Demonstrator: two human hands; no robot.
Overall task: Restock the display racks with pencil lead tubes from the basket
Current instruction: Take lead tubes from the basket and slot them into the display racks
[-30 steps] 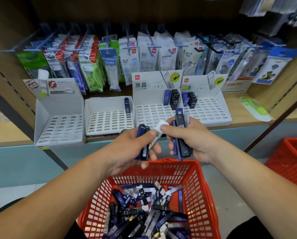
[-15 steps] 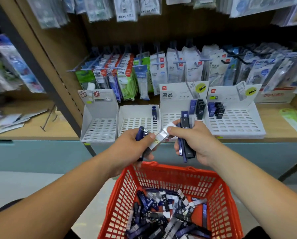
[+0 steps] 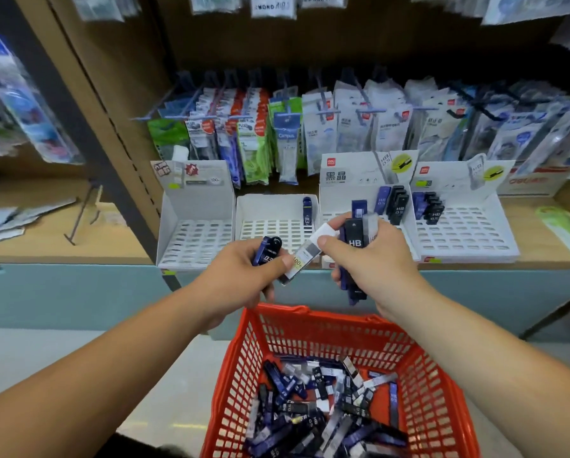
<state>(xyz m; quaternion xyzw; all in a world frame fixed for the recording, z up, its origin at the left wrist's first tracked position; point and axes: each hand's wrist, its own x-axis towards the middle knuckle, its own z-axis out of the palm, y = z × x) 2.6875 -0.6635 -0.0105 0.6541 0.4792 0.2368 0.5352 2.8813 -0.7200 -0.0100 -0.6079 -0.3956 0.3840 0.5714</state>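
In mid-frame, the black tube (image 3: 354,242) gripped in the right hand (image 3: 374,264) reads "HB", the dark blue tube (image 3: 266,255) in the left hand (image 3: 240,277) reads "0.5", and the white tube (image 3: 306,253) pinched between both shows "100". Behind them, the centre header card (image 3: 353,170) bears "黑晶" and "HB 0.5", the racked tubes (image 3: 398,206) below it read "HB 0.5", and the left card (image 3: 201,175) shows "100". Higher up, a blue hanging packet (image 3: 286,140) says "Campus" and a top-edge packet (image 3: 272,6) "MONO AIR"; in the red basket (image 3: 422,385) at the bottom, a loose tube (image 3: 317,380) reads "HB 0.5".
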